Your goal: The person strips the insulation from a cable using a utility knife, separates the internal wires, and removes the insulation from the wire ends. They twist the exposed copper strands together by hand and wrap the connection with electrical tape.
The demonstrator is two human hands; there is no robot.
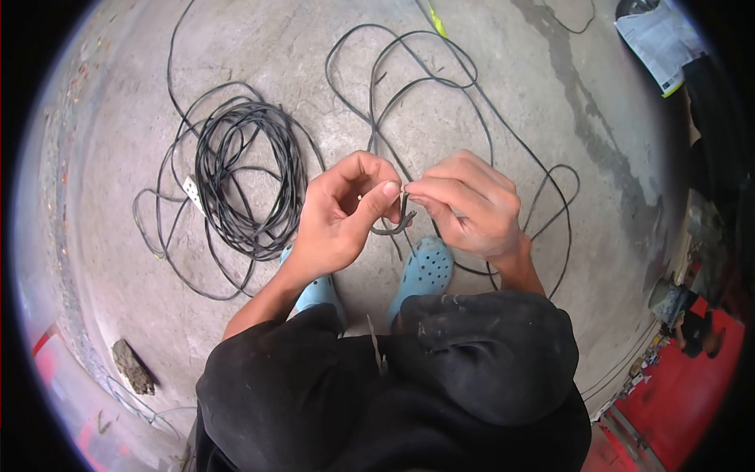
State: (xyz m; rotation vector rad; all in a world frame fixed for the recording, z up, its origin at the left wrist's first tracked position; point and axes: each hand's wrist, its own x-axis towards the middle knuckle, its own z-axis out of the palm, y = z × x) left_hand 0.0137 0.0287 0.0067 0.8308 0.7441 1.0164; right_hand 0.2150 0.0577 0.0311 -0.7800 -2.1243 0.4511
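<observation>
Close together in front of the body, my two hands meet at the thin end of a black cable (401,220). My left hand (346,208) pinches the thin end between thumb and fingers, with its other fingers curled. My right hand (468,200) pinches at the same small tip with thumb and forefinger. The cable's dark end curves just below the fingertips. Loose loops of black cable (487,134) spread on the floor beyond my hands. Left of them lies a thick coil of black cable (250,181), with a white socket piece (193,194) at its left side.
Blue perforated clogs (429,267) stand on the concrete floor (314,71) below my hands. A stone-like lump (133,367) lies at lower left. At upper right is a printed bag or sheet (661,43). A red surface (700,393) shows at lower right.
</observation>
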